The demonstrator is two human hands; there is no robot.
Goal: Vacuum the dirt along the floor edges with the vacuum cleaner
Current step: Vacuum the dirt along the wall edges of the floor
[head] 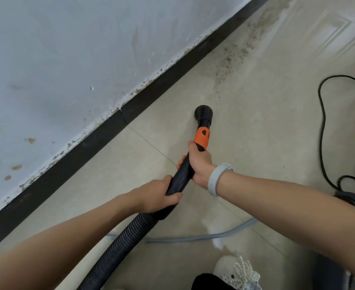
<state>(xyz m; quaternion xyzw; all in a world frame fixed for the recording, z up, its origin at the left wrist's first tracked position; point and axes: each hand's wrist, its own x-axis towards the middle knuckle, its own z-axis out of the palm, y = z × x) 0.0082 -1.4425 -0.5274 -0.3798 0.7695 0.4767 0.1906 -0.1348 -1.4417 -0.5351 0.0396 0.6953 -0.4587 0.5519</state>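
Observation:
Both hands hold the vacuum wand, a black tube with an orange collar. My right hand, with a pale wristband, grips the tube just below the collar. My left hand grips it lower down, where the ribbed black hose begins. The round black nozzle sits on the beige floor tile, a short way out from the black skirting board. A band of brown dirt lies on the floor beyond the nozzle, along the skirting.
A stained white wall rises above the skirting on the left. A black power cable loops over the floor at the right, near a dark vacuum body. A grey hose crosses the floor near a white shoe.

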